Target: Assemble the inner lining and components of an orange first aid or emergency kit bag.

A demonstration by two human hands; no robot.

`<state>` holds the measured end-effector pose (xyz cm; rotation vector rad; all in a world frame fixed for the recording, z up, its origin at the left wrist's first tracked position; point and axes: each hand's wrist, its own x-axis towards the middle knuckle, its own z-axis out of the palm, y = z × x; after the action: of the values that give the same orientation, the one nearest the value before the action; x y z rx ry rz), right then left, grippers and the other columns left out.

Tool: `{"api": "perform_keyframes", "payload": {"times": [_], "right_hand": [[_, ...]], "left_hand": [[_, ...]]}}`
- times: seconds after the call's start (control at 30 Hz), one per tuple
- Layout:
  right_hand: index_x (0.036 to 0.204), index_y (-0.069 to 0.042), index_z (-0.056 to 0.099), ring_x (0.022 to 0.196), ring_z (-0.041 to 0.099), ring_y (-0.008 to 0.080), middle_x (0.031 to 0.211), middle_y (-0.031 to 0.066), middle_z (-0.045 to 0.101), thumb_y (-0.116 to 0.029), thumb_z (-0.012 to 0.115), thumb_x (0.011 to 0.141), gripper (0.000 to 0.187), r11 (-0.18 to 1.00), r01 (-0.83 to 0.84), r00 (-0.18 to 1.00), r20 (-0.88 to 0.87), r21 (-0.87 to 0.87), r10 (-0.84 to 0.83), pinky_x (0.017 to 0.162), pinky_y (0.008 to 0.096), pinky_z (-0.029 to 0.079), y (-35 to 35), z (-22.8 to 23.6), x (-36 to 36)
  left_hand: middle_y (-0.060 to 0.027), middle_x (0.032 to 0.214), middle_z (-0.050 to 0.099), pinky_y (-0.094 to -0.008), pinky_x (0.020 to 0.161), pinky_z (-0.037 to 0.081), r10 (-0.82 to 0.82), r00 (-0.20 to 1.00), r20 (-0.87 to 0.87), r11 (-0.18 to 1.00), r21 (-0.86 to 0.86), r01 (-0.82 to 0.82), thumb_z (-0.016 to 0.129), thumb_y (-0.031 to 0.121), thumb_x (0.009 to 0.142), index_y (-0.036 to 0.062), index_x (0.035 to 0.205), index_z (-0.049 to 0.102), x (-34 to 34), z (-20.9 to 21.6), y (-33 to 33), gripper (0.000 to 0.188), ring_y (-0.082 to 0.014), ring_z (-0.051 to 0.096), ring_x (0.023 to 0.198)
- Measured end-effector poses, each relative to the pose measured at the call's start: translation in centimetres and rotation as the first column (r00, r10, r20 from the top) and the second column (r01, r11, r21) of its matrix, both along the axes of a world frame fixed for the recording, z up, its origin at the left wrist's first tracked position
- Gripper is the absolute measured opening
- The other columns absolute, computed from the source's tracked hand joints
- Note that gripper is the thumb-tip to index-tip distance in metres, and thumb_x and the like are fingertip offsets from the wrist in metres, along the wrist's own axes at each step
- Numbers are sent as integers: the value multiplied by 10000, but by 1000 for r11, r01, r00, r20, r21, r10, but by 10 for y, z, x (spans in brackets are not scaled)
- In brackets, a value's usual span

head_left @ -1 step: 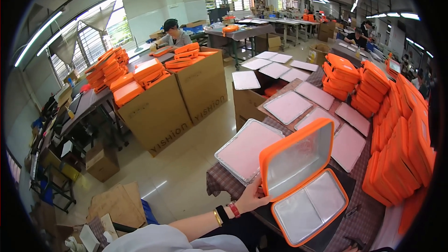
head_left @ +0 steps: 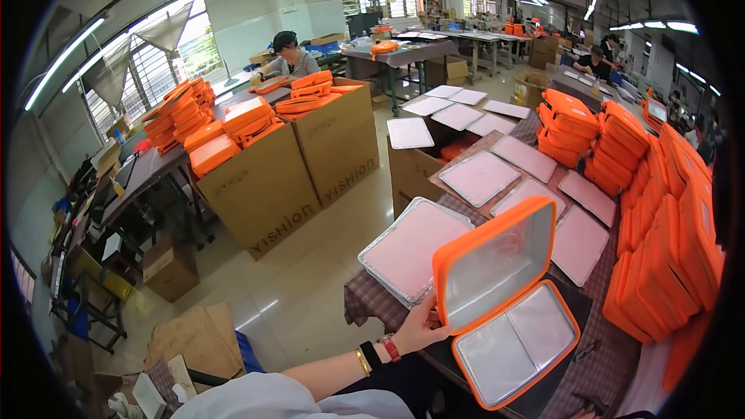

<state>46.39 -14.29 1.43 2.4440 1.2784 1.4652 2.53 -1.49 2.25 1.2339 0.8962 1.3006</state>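
Orange open case [head_left: 508, 302] on the checked table [head_left: 365, 306]; left hand [head_left: 419, 327] fingers hold its lid edge; right hand unseen

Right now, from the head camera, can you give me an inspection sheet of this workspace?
Surface: table with a checked cloth, mostly covered.
Job's things: open orange case with silver lining, lid propped up, lower half flat on the table.
Clutter: pale flat panels laid out across the table; stacks of closed orange cases along the right side.
Hands: left hand grips the lid's left edge; right hand not in view.
Cables: nothing seen.
Surroundings: cardboard boxes topped with orange cases on the floor; a seated person at a far bench; more benches behind.
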Motion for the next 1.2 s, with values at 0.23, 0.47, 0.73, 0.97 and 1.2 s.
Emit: {"api": "perform_keyframes", "payload": {"times": [0.23, 0.47, 0.73, 0.97, 1.2], "right_hand": [[772, -96, 539, 678, 623, 305, 826, 118, 594, -371, 536, 1010, 364, 994, -85, 996, 2, 63, 85, 537, 453, 506, -1, 4, -3], [757, -95, 542, 662, 620, 313, 785, 114, 582, -355, 537, 1012, 365, 997, -36, 999, -3, 64, 37, 532, 444, 500, -7, 8, -7], [758, -91, 549, 651, 622, 308, 783, 114, 585, -340, 542, 1012, 356, 996, -79, 996, -26, 46, 81, 530, 433, 501, 0, 7, -5], [760, -94, 567, 617, 618, 287, 744, 96, 586, -330, 543, 1014, 348, 996, -77, 997, 33, 49, 75, 500, 424, 491, -2, 14, -11], [754, -82, 572, 624, 621, 304, 757, 107, 600, -335, 554, 1009, 359, 996, -84, 996, -21, 41, 85, 506, 438, 496, -3, 9, -7]], "left_hand": [[-74, 1280, 549, -251, 746, 556, 37, 999, -11, 999, -1, -37, 733, 131, 882, 65, 1574, 169, 0, 6, -4, 895, -98, 618, 962], [-89, 1271, 577, -257, 743, 559, 48, 998, -52, 998, 42, -46, 751, 156, 870, 59, 1567, 191, 2, 13, -5, 900, -94, 631, 945], [-76, 1171, 631, -261, 755, 571, 48, 994, -97, 999, 17, -47, 764, 195, 862, 36, 1508, 299, -2, 17, -3, 811, -101, 652, 905], [-82, 1231, 600, -259, 763, 569, 27, 996, -80, 1000, -2, -27, 760, 178, 867, 45, 1513, 289, -2, 15, -6, 810, -103, 645, 952], [-76, 1279, 569, -255, 766, 559, 4, 997, -78, 1000, -9, -5, 759, 167, 871, 58, 1546, 235, -3, 13, -5, 862, -94, 625, 970]]}}
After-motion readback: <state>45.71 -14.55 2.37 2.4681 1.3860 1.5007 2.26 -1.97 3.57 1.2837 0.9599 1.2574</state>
